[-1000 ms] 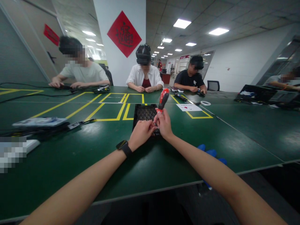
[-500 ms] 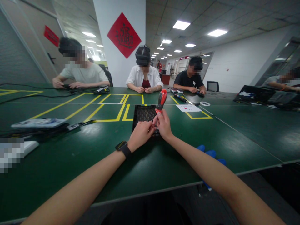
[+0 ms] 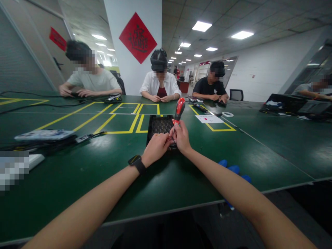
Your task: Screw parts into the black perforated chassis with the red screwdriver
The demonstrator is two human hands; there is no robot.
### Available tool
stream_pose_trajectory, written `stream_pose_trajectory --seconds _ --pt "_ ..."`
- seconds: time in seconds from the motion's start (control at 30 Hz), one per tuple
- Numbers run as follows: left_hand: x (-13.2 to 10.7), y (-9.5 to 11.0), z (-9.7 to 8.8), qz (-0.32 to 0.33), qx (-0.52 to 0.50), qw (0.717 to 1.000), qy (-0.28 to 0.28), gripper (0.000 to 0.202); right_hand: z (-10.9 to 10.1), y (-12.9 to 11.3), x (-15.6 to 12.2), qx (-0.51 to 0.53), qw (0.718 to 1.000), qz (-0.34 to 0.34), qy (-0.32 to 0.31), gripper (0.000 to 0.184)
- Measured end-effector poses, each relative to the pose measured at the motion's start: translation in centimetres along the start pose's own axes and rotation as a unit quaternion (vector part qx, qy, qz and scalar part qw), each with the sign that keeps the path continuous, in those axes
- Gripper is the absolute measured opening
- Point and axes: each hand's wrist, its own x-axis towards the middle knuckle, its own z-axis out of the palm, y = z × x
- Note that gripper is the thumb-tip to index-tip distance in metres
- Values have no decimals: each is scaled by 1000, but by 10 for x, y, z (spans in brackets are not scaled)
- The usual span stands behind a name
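Note:
My right hand (image 3: 182, 138) grips a screwdriver with a red and black handle (image 3: 178, 110), handle tilted up and away, tip down at the near edge of a black tray (image 3: 160, 125) full of small parts. My left hand (image 3: 155, 148), with a black watch on its wrist, is closed in a pinch right beside the screwdriver's tip; what it pinches is too small to make out. Both hands meet over the tray on the green table (image 3: 77, 166).
Yellow tape lines (image 3: 121, 121) mark boxes on the table. A flat device and cables (image 3: 44, 135) lie at the left. A white sheet (image 3: 209, 119) and tape roll (image 3: 227, 114) sit beyond. Three people sit opposite, another at far right. Blue objects (image 3: 234, 169) lie under my right forearm.
Hardly anything has moved: the screwdriver handle has shifted slightly, and both hands stay at the tray's near edge.

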Motion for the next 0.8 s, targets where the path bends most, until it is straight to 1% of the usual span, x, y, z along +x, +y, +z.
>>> stream_pose_trajectory --seconds 0.33,0.47,0.8 --pt "1 0 -1 -15 -10 1000 2 15 0 2 -3 -14 1000 -8 4 28" --pt "1 -1 0 -25 -16 1000 -11 15 0 2 -3 -6 1000 -5 -2 26" --pt "0 -3 3 -11 -30 999 -19 9 -1 3 -1 -5 1000 -5 1 27"
